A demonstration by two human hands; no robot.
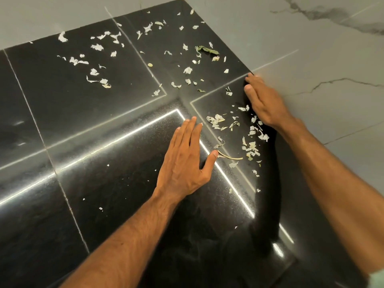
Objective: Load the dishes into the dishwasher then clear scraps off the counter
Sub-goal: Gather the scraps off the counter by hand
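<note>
Pale vegetable scraps (pixel 252 140) lie scattered over a glossy black counter (pixel 99 183), thickest near its right edge and across the far tiles (pixel 97 46). A green leaf (pixel 207 50) sits among the far bits. My left hand (pixel 185 161) lies flat on the counter, fingers straight and together, thumb spread toward a thin stem (pixel 229 156). My right hand (pixel 264 100) rests along the counter's right edge with fingers straight, palm turned toward the scraps. The cluster of scraps lies between the two hands. Neither hand holds anything.
The counter ends on the right against grey marble-patterned floor tiles (pixel 332 59) far below. Pale grout lines divide the black counter tiles. A bright strip of light is reflected across the middle of the counter. No dishes are in view.
</note>
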